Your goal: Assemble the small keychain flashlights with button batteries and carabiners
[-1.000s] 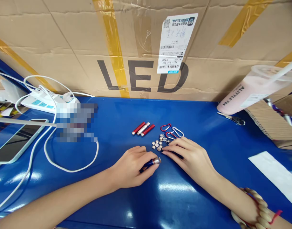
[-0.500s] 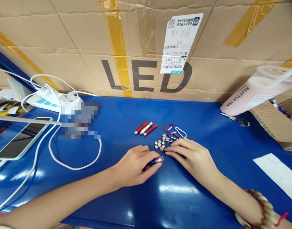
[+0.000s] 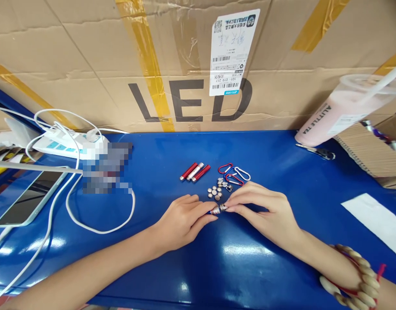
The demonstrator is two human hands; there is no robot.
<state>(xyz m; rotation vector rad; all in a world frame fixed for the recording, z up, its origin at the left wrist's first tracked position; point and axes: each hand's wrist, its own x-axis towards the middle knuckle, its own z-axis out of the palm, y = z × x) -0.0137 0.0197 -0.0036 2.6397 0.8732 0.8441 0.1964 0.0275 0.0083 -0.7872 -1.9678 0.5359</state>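
Note:
My left hand point(image 3: 181, 217) grips a small blue tube point(image 3: 213, 210) with a silver end, lying low over the blue table point(image 3: 236, 258). My right hand point(image 3: 265, 209) pinches a small silver piece point(image 3: 222, 208) against that silver end; the two hands meet there. Just behind the hands lie several button cells point(image 3: 214, 192), three small red tubes point(image 3: 195, 172) side by side, and small carabiner clips point(image 3: 233, 174) in red, blue and silver.
A large cardboard box marked LED point(image 3: 191, 64) stands along the back. A pink drink cup point(image 3: 340, 114) leans at the right next to corrugated card point(image 3: 366, 155). A white power strip point(image 3: 60, 142), cables point(image 3: 97, 224) and a phone point(image 3: 29, 196) lie left. White paper point(image 3: 375, 219) lies right.
My right hand has left the button cells and come to the tube's silver end with a small piece pinched in its fingers. The left hand has kept its hold on the tube.

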